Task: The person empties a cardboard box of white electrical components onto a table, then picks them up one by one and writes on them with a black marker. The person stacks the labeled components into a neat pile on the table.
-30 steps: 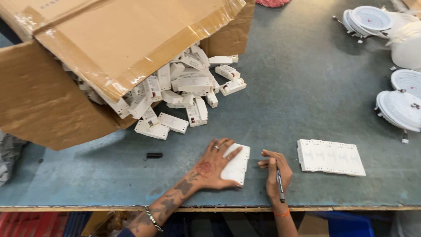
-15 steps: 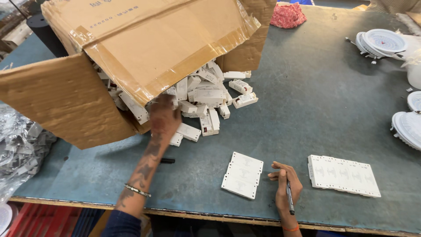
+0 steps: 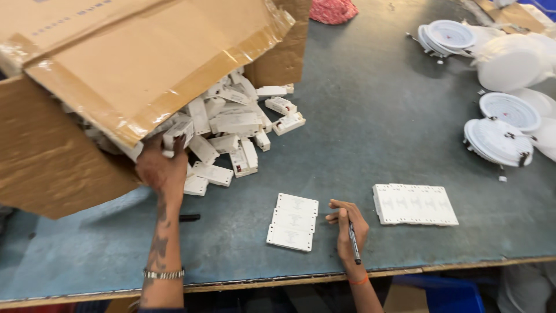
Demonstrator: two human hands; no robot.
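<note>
Three white modules (image 3: 293, 221) between hands, left (image 3: 161, 168), right (image 3: 349, 227).

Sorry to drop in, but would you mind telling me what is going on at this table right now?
A person works at a grey table. The left hand reaches into a pile of small white plastic boxes spilling from a tipped cardboard carton, its fingers around one of them. The right hand rests on the table holding a black pen, beside a short row of three white boxes. A longer row of white boxes lies to the right, and round white light fittings are stacked at the far right.
</note>
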